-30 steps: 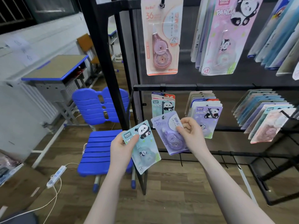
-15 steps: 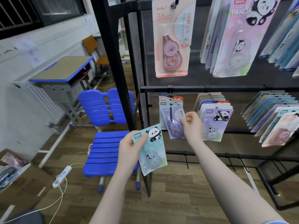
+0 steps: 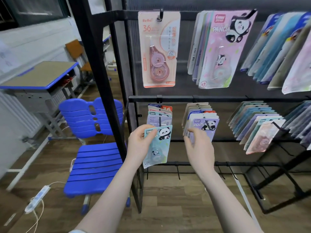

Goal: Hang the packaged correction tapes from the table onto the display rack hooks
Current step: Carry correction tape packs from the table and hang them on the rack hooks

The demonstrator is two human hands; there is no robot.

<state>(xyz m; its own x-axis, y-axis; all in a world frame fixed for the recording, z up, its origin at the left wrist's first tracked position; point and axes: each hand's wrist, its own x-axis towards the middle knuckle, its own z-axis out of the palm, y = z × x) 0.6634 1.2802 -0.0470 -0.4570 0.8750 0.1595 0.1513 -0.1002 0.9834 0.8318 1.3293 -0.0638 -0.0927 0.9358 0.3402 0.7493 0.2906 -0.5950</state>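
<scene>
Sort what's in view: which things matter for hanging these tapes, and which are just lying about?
Job: teal panda pack in left hand; right hand at purple panda pack; purple pack on hook; display rack.
Lying about: blue chair, desk, power strip.

The display rack [image 3: 168, 99] is showing matt black metal bars. The teal panda correction tape pack [image 3: 159, 145] is looking like glossy printed card under a clear plastic blister. The chair [image 3: 94, 157] is shining as smooth blue plastic, and the floor [image 3: 168, 207] is showing matt wood-grain planks.

Both hands raised — left [image 3: 140, 145] gripping, right [image 3: 198, 145] loosely curled.
</scene>
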